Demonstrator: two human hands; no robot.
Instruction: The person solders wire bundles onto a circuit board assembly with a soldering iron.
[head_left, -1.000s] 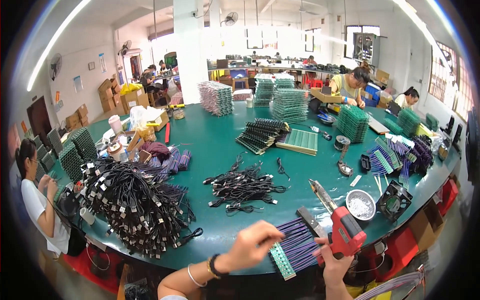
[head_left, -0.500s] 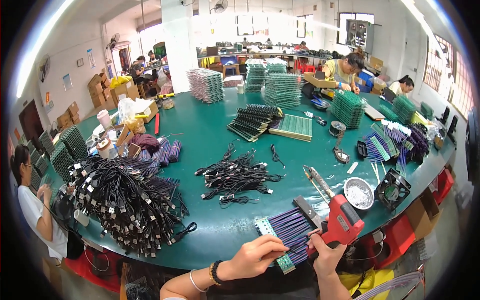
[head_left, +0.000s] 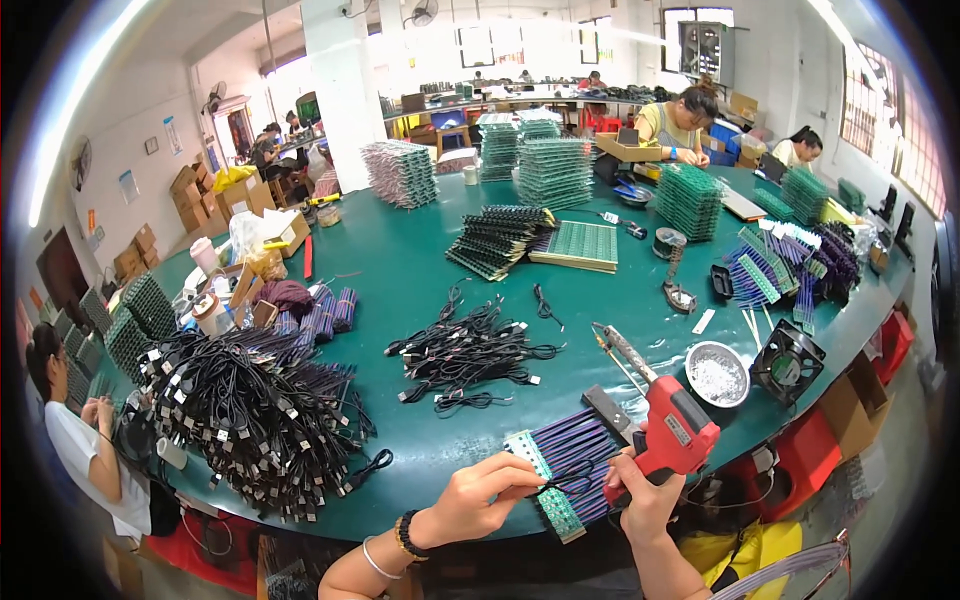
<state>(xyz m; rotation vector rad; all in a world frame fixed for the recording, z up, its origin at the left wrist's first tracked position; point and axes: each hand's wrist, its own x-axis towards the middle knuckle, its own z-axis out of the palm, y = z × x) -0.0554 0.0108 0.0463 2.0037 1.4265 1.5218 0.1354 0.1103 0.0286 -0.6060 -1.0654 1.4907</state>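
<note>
L hand (head_left: 485, 497) closed in a pinch, thumb + fingertips on what looks like the thin black cable (head_left: 572, 478), right over the green circuit strip (head_left: 562, 513); R hand (head_left: 648, 497) wrapped round the grip of the red gun tool (head_left: 678, 428), its long barrel (head_left: 628, 352) pointing up + away, clear of the strip; strip lies at the near edge of the green table (head_left: 400, 270), w/ purple wires (head_left: 580, 440) running off it twd the dark bar (head_left: 608, 412); can't tell if the bar actually presses on them;

to do this well, IMO: seat the cable end flat on its spot b4 the tip gets near; pinch a bit back from the end, as the tip is prob. hot; keep the cable loop off neighbouring wires, it lies across them rn + could snag; hold the strip square, no lifting at the near corner; short touch, then straight off, no smearing; keep the cable dead still a sec after; mind the tool's bulk, a wide swing could clip the metal bowl (head_left: 722, 403) or the black fan (head_left: 787, 365) beside it; exact contact pt on the strip is too small to tell, so worth a close look b4 committing; spare cables (head_left: 470, 355) lie in a loose pile beyond L hand, so no rush.
</note>
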